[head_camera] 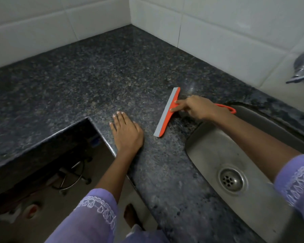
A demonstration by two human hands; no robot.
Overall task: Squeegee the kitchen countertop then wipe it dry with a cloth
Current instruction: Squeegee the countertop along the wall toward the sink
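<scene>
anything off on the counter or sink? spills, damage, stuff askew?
Nothing stands out. The squeegee lies blade-down on the countertop under the right hand; the left hand rests flat near the edge. A few wet glints show beside the sink, fitting the job. No cloth in view.

The countertop (98,71) is dark grey granite, speckled with tan and black. At 3 o'clock from centre lies the squeegee (167,112), bright orange with a pale grey blade (its handle loop is orange too). The wall tiles (42,28) at 12 o'clock are plain white. The sink (218,151) at 4 o'clock is dull steel grey. Both sleeves (93,218) are lilac with white embroidered trim.
</scene>
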